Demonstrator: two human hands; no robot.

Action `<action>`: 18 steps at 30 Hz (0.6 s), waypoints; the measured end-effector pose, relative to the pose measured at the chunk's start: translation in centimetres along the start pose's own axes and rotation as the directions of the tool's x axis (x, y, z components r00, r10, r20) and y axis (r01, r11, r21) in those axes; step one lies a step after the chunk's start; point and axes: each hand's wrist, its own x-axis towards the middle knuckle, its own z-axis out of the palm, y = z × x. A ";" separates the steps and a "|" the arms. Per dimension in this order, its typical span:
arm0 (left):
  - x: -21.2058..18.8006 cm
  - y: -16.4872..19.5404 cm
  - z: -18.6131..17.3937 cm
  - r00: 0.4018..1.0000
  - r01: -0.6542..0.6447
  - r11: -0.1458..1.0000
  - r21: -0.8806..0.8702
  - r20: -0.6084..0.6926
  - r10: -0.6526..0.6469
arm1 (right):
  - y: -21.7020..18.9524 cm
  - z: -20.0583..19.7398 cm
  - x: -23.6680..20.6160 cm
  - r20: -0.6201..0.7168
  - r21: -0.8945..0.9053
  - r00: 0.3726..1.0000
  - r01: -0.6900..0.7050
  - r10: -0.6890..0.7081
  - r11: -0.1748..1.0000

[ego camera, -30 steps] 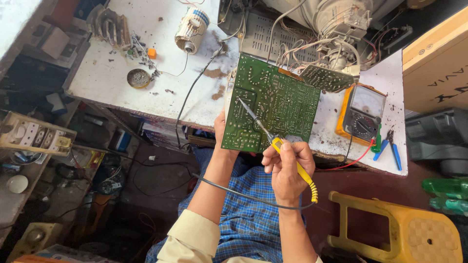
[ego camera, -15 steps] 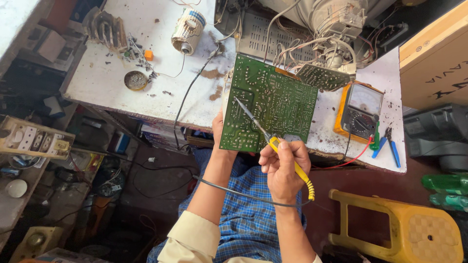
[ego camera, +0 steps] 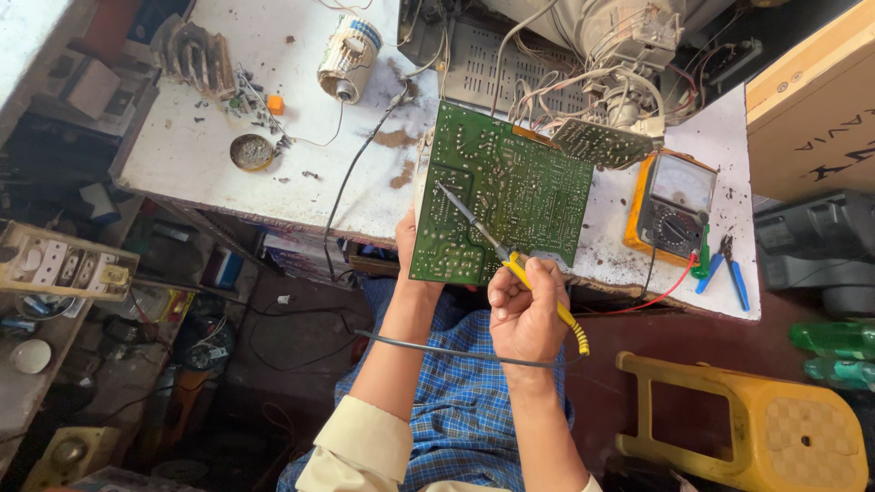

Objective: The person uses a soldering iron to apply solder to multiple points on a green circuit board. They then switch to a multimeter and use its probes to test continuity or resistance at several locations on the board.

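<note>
Little has shifted since the earlier frames: the soldering iron keeps its tip on the same left part of the green circuit board, and both hands stay where they were. The right hand has a closed grip around the iron's yellow handle, its metal shaft slanting up and left onto the board. The left hand holds the board by its lower left edge, fingers mostly hidden behind it, tilting it over the front edge of the white desk. A grey cord crosses both forearms. Just right of the board lies a yellow meter, with blue pliers beside it.
</note>
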 end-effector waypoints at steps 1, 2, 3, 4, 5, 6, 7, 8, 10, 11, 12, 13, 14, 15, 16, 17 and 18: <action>0.0 0.0 0.0 1.000 0.010 1.000 -0.015 -0.007 -0.010 | 0.1 -0.1 0.0 0.002 0.009 1.000 0.000 0.000 1.000; 0.1 0.0 0.0 1.000 0.017 1.000 -0.025 -0.013 -0.018 | 0.1 -0.1 0.1 0.004 0.019 1.000 0.001 -0.001 1.000; 0.1 0.0 0.0 0.999 0.025 0.999 -0.036 -0.020 -0.026 | 0.2 -0.1 0.1 0.006 0.029 1.000 0.002 -0.002 1.000; 0.2 -0.1 0.0 0.999 0.033 0.998 -0.047 -0.027 -0.034 | 0.2 -0.2 0.1 0.000 0.027 1.000 0.002 -0.002 1.000; 0.2 0.0 0.1 0.999 0.035 0.998 -0.053 -0.026 -0.037 | 0.3 -0.2 0.1 -0.007 0.026 1.000 0.002 -0.002 1.000; 0.2 0.0 0.1 0.999 0.038 0.997 -0.060 -0.025 -0.039 | 0.3 -0.2 0.1 -0.013 0.024 1.000 0.003 -0.002 1.000; 0.2 0.0 0.1 0.999 0.040 0.997 -0.066 -0.023 -0.042 | 0.3 -0.2 0.0 -0.008 0.025 1.000 -0.002 0.002 1.000; 0.2 0.0 0.1 0.999 0.038 0.997 -0.062 -0.022 -0.039 | 0.4 -0.1 0.0 -0.004 0.026 1.000 -0.006 0.006 1.000; 0.2 0.1 0.0 0.999 0.032 0.998 -0.054 -0.018 -0.033 | 0.3 -0.1 0.0 -0.002 0.027 1.000 -0.012 0.012 1.000; 0.2 0.1 0.0 0.999 0.039 0.998 -0.057 -0.017 -0.040 | 0.3 -0.1 0.0 -0.005 0.028 1.000 -0.014 0.014 1.000; 0.1 0.1 0.0 0.999 0.045 0.997 -0.059 -0.017 -0.046 | 0.3 -0.1 0.0 -0.007 0.029 1.000 -0.016 0.017 0.999; 0.2 0.1 0.0 0.998 0.051 0.997 -0.061 -0.016 -0.052 | 0.3 -0.1 0.0 -0.008 0.030 1.000 -0.013 0.013 0.999; 0.2 0.1 0.1 0.999 0.051 0.996 -0.071 -0.007 -0.051 | 0.2 0.0 0.0 -0.007 0.031 1.000 -0.009 0.009 0.999; 0.2 0.1 0.1 0.999 0.051 0.995 -0.082 0.002 -0.051 | 0.2 0.0 0.0 -0.008 0.032 1.000 -0.005 0.005 0.999; 0.2 0.1 0.2 0.999 0.051 0.994 -0.092 0.010 -0.050 | 0.2 0.0 0.0 -0.006 0.034 1.000 -0.006 0.006 0.999; 0.1 0.1 0.2 0.998 0.055 0.994 -0.096 0.011 -0.054 | 0.2 0.0 0.0 -0.005 0.036 1.000 -0.007 0.007 0.999; 0.1 0.2 0.3 0.998 0.059 0.993 -0.099 0.012 -0.058 | 0.1 0.0 -0.1 -0.003 0.038 1.000 -0.008 0.008 0.999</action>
